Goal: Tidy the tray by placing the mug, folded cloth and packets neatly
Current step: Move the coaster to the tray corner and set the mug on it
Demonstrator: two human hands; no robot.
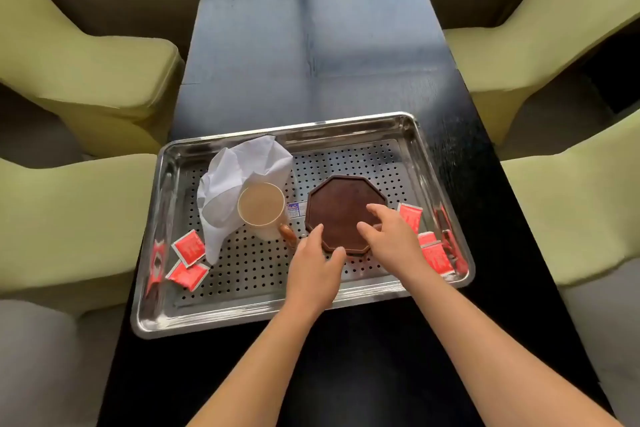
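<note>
Lower centre of frame: left hand (313,269) and right hand (391,239), fingers spread, touched the near edge of one brown octagonal coaster (346,213); neither closed on it, probably to reposition it. Red packets: two lower left (188,258), about three at right (427,239). One mug (262,210) left of centre on the tray (242,312); one crumpled cloth (239,180) behind.

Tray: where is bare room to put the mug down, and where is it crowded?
Free patches on the tray: the far right corner beyond the brown coaster, and the near strip left of the left hand. Crowded: the left, with cloth, mug and red packets; more packets beside the right hand.
</note>
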